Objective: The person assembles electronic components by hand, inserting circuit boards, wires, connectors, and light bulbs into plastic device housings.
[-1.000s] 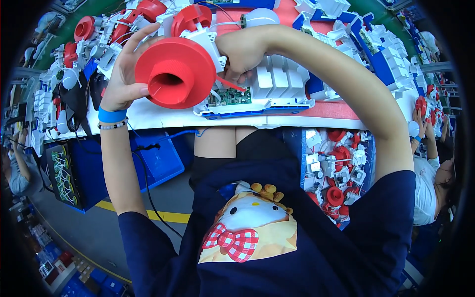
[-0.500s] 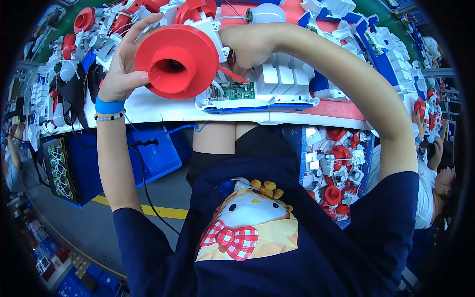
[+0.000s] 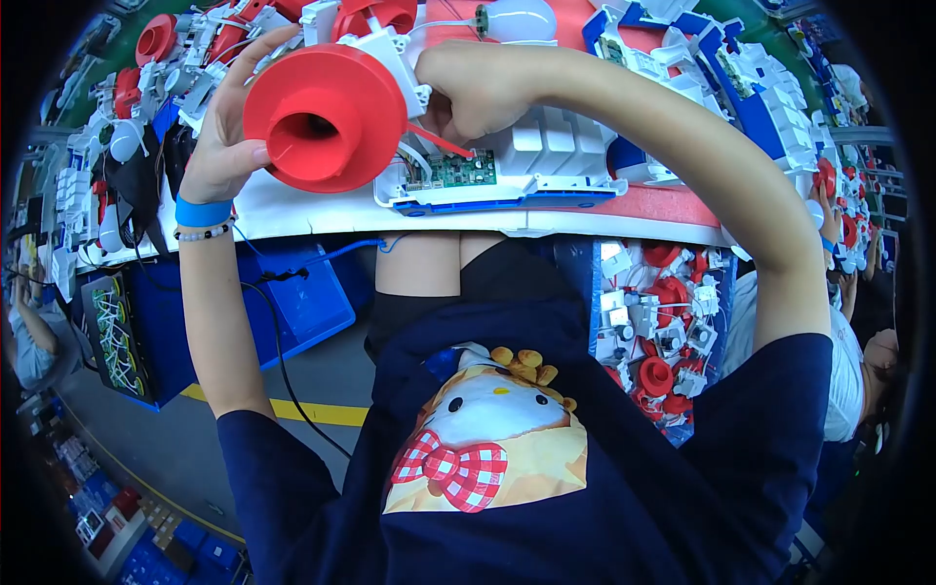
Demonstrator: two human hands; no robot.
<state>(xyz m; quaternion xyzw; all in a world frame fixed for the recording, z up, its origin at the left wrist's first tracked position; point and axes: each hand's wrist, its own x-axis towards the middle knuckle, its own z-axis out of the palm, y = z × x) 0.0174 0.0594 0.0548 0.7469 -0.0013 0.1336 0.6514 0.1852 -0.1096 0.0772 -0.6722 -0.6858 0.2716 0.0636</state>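
My left hand (image 3: 219, 146) grips a round red plastic part (image 3: 327, 117) with a wide flange and a hollow collar, thumb on the rim and fingers behind it. A white plastic bracket (image 3: 395, 68) is joined to its far side. My right hand (image 3: 478, 88) is closed beside the bracket, fingers curled down; what they hold is hidden. A thin red strip (image 3: 439, 140) runs from the red part down toward a green circuit board (image 3: 468, 171). That board sits in an open white housing (image 3: 561, 161) with a blue lower edge, lying on the table below my right hand.
A white bulb (image 3: 522, 19) lies beyond my right hand. Red and white parts crowd the far left, and white-and-blue housings (image 3: 760, 107) the right. A bin (image 3: 595, 292) of red and white parts stands below the table edge. Blue cable (image 3: 341, 253) hangs at left. A co-worker (image 3: 843, 370) sits at right.
The red part and my left hand have shifted slightly left in the view, and my right hand has moved a little left too. Both grips look the same.
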